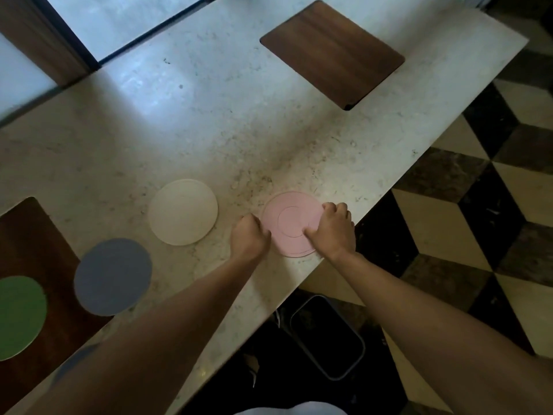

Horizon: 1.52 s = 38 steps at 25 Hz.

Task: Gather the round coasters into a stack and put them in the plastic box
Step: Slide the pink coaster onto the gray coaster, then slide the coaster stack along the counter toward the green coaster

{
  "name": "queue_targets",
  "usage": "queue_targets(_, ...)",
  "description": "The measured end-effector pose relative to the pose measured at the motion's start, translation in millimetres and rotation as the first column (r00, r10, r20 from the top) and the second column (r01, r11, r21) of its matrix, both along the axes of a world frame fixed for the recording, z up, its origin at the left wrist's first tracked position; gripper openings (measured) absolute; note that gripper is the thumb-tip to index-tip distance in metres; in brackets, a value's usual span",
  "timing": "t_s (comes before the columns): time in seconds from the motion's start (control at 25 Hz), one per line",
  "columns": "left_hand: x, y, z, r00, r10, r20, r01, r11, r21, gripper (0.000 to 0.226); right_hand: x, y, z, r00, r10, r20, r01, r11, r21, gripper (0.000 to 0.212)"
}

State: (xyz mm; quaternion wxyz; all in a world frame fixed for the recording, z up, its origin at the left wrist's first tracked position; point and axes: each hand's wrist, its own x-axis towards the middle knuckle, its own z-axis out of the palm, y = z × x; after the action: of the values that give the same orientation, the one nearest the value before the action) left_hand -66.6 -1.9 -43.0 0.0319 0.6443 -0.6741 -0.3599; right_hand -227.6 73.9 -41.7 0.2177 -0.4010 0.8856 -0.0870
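Observation:
A pink round coaster lies flat near the counter's front right edge. My left hand is curled at its left rim, fingers touching the edge. My right hand rests on its right side, thumb pressed on top and fingers bent over the rim. Left of them lie a cream coaster, a blue-grey coaster and a green coaster, all flat and apart from one another. A dark plastic box stands on the floor below the counter edge.
The marble counter carries a wooden board at the back right and a dark wooden board at the front left under the green coaster. The counter's edge runs diagonally on the right, above a checkered floor.

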Motion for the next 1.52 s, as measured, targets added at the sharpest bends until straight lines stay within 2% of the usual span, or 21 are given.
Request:
queue_targets(0.16,6,-10,2,0.956,0.258,-0.142,-0.235,0.959,0.159,0.014,-3,-5,6,0.966,-0.216,0.14,0.24,0.953,-0.185,0.021)
queue_targets(0.28,18,-14,11,0.908,0.352,-0.227,-0.281,0.913,0.294,0.014,-3,-10,12,0.93,-0.266,0.253,0.322,0.921,-0.22,0.012)
queue_targets(0.4,38,-24,22,0.915,0.338,-0.219,-0.282,0.926,0.25,0.014,6,-21,16,0.924,-0.221,0.311,0.293,0.934,-0.206,0.01)
queue_targets(0.52,69,-42,33,0.895,0.39,-0.215,-0.345,0.913,0.218,0.016,27,-46,19,0.914,-0.179,0.363,0.27,0.938,-0.218,0.011)
queue_targets(0.68,116,-65,43,0.865,0.461,-0.2,-0.437,0.886,0.154,0.009,66,-85,21,0.923,-0.057,0.381,0.162,0.955,-0.249,0.01)
queue_targets(0.88,168,-87,40,0.834,0.54,-0.11,-0.536,0.842,0.066,0.01,116,-130,13,0.91,0.06,0.41,0.058,0.961,-0.269,0.014)
queue_targets(1.12,187,-108,30,0.819,0.568,-0.076,-0.569,0.822,0.019,0.013,142,-162,5,0.933,0.144,0.33,-0.046,0.956,-0.288,0.016)
queue_targets(1.52,182,-115,16,0.873,0.488,-0.021,-0.488,0.87,-0.072,0.02,148,-166,-8,0.957,0.159,0.244,-0.104,0.969,-0.222,0.02)
